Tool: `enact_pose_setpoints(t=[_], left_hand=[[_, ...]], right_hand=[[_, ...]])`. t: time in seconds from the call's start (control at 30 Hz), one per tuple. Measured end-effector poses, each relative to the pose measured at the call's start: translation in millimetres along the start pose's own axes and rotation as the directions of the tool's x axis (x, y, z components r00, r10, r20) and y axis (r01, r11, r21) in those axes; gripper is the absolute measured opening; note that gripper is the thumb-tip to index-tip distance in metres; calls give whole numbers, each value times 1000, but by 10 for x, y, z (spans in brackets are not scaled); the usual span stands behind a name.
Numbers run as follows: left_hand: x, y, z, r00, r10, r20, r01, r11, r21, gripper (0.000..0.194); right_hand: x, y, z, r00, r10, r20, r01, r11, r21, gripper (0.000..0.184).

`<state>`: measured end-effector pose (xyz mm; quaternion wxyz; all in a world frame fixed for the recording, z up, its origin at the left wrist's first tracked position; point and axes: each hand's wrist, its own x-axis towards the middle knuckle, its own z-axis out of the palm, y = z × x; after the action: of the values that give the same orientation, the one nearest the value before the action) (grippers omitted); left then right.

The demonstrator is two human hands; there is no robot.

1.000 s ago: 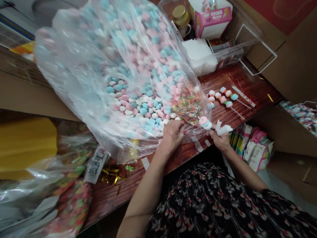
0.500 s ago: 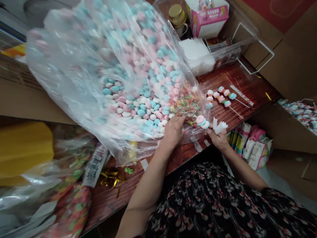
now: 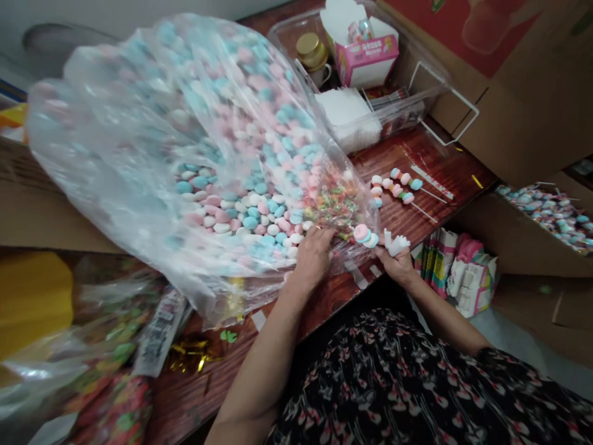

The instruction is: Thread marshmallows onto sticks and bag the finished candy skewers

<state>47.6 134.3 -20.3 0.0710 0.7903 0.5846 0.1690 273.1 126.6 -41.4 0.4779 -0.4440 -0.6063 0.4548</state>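
A big clear plastic bag (image 3: 139, 142) full of pink, blue and white round candies lies across a dark wooden table (image 3: 417, 154). My left hand (image 3: 314, 256) reaches into the bag's open mouth, fingers curled among the loose candies (image 3: 245, 213); what it holds is hidden. My right hand (image 3: 395, 259) grips a skewer with a few candies (image 3: 364, 235) threaded on it, and white pieces (image 3: 396, 242) stick up from its fingers. Two finished candy skewers (image 3: 398, 184) lie on the table just beyond.
At the table's back stand a pink carton (image 3: 365, 52), a gold-lidded jar (image 3: 311, 49), a clear tray with white sheets (image 3: 347, 111) and a white wire rack (image 3: 456, 105). Cardboard boxes (image 3: 532, 105) rise on the right, one holding wrapped candies (image 3: 546, 213). More candy bags (image 3: 115, 408) sit lower left.
The view has shifted, so everything sits lower and further left. My left hand stays in the bag's mouth and my right hand keeps hold of the skewer.
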Motion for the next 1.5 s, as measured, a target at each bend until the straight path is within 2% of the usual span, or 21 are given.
enact_pose_setpoints(t=[0.17, 0.27, 0.3, 0.33, 0.37, 0.4, 0.47, 0.5, 0.57, 0.7, 0.87, 0.93, 1.0, 1.1, 1.17, 1.23, 1.3, 1.37, 1.4, 1.43, 1.5], left_hand=[[-59, 142, -22, 1000, -13, -14, 13, 1000, -28, 25], [-163, 236, -85, 984, -138, -113, 107, 963, -246, 21], [-214, 260, -119, 963, -228, -141, 159, 910, -384, 15], [-272, 280, -161, 931, -334, -147, 207, 814, -542, 9], [-334, 293, -210, 890, -439, -122, 239, 678, -696, 6], [-397, 301, -264, 849, -523, -73, 249, 518, -818, 12], [-512, 302, -383, 793, -609, 12, 207, 250, -946, 25], [-560, 297, -440, 784, -620, 26, 172, 176, -969, 28], [-632, 282, -538, 778, -629, 11, 107, 116, -987, 27], [-721, 233, -613, 757, -653, -33, 40, 97, -995, 23], [-812, 156, -585, 722, -682, -117, 17, 186, -982, 20], [-837, 134, -590, 717, -664, -211, 7, 310, -951, 18], [-859, 105, -599, 726, -587, -357, -11, 509, -860, 15], [-909, 25, -574, 770, -348, -535, -55, 799, -599, 10], [-959, -39, -522, 825, -163, -541, -92, 906, -414, 13], [-1009, -75, -459, 874, -42, -484, -123, 945, -304, 17], [-1045, -58, -412, 885, -56, -463, -101, 946, -308, 18], [-1056, 9, -400, 864, -200, -462, -28, 898, -440, 19], [-1052, 50, -409, 835, -308, -456, 6, 833, -553, 21], [-1041, 91, -426, 796, -427, -429, 25, 731, -682, 25], [-1006, 155, -475, 722, -627, -292, 7, 429, -903, 43]], right_hand=[[-3, 11, -22, 1000, -24, 0, 24, 1000, -17, 25], [-23, -14, -56, 998, -60, -16, 59, 997, -47, 21], [-29, -37, -68, 997, -80, -8, 79, 994, -71, 20], [-36, -69, -77, 994, -105, 12, 106, 990, -97, 19], [-43, -109, -80, 990, -138, 40, 142, 983, -120, 18], [-52, -155, -75, 981, -173, 85, 184, 973, -139, 18], [-71, -253, -32, 949, -240, 202, 272, 951, -149, 22], [-81, -300, 5, 929, -263, 261, 307, 940, -145, 26], [-98, -377, 97, 891, -280, 359, 349, 926, -145, 37], [-104, -448, 256, 854, -270, 445, 374, 912, -165, 51], [-110, -473, 323, 819, -298, 490, 456, 856, -241, 56], [-133, -495, 345, 817, -303, 490, 475, 836, -275, 56], [-163, -526, 369, 820, -282, 497, 473, 823, -313, 55], [-203, -580, 399, 833, -194, 519, 442, 798, -411, 50], [-219, -606, 409, 844, -136, 519, 415, 778, -471, 46], [-225, -614, 417, 861, -125, 494, 395, 776, -491, 43], [-227, -605, 433, 885, -125, 449, 348, 817, -459, 35], [-236, -586, 465, 908, -98, 408, 272, 879, -393, 22], [-245, -575, 488, 915, -79, 396, 232, 905, -357, 20], [-257, -564, 515, 920, -62, 388, 198, 925, -323, 22], [-288, -549, 573, 923, -58, 380, 167, 951, -261, 27]])
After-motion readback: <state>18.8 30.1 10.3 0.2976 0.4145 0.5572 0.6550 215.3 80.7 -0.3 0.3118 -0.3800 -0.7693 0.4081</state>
